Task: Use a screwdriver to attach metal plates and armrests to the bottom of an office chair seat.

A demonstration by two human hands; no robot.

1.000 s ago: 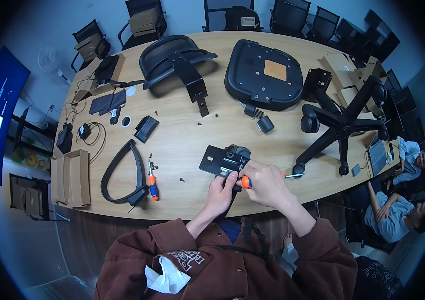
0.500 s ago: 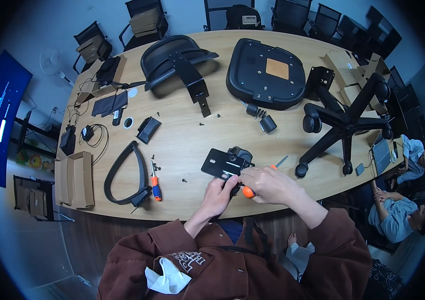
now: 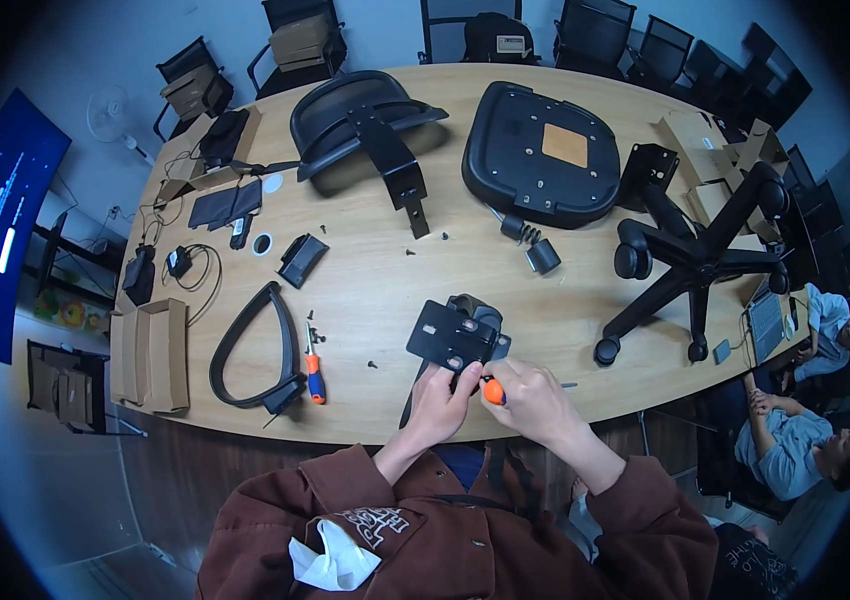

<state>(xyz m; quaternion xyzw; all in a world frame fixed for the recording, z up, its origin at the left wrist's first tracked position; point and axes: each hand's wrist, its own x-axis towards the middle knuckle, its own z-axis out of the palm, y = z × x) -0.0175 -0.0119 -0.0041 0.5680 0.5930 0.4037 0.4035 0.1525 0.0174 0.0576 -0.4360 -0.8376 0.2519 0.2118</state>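
Note:
My left hand (image 3: 437, 408) is closed on a black armrest with a flat metal mounting plate (image 3: 435, 328), held above the near edge of the table. A dark curved part of it shows left of my wrist. My right hand (image 3: 537, 402) grips a screwdriver (image 3: 494, 391) with an orange handle end; a thin shaft shows beyond the knuckles, pointing right. The right fingertips are bunched at the plate's near right corner, and whatever is between them is hidden. A second looped black armrest (image 3: 290, 340) lies to the left, beside an orange and blue screwdriver (image 3: 316, 380).
Loose screws (image 3: 373, 364) are scattered on the table (image 3: 375, 310). Farther back lie a chair backrest (image 3: 385, 140) and a seat (image 3: 515, 150). A five-legged wheeled base (image 3: 700, 262) stands right. An open cardboard box (image 3: 160, 360) sits left. Two people sit at the right.
My right hand has come down and left against the armrest plate, and less of its screwdriver's shaft shows. The plate has tilted, exposing its holes differently. The view has shifted slightly.

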